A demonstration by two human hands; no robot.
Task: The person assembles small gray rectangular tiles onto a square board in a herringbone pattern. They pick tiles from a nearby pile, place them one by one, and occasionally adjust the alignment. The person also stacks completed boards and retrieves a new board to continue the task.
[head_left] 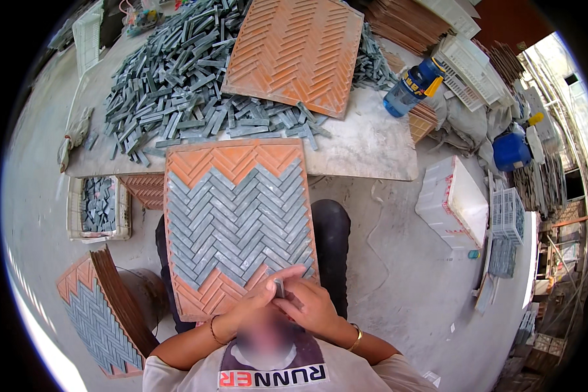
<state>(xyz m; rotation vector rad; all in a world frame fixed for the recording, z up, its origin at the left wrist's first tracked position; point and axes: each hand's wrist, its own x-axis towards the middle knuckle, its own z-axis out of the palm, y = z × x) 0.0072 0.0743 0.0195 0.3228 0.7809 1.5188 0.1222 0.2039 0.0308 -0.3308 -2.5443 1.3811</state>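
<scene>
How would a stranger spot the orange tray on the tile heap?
Find the pale table, then its heap of grey tiles. The orange tray lies over that heap's right side. Its zigzag grooves look bare, unlike the nearer tray below, mostly filled with grey tiles.

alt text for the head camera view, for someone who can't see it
A person's left hand and right hand meet around a grey tile over the near end of an orange tray, mostly filled with grey tiles in a zigzag pattern. Beyond, a table holds a heap of loose tiles, a second orange tray and a blue bottle.
</scene>
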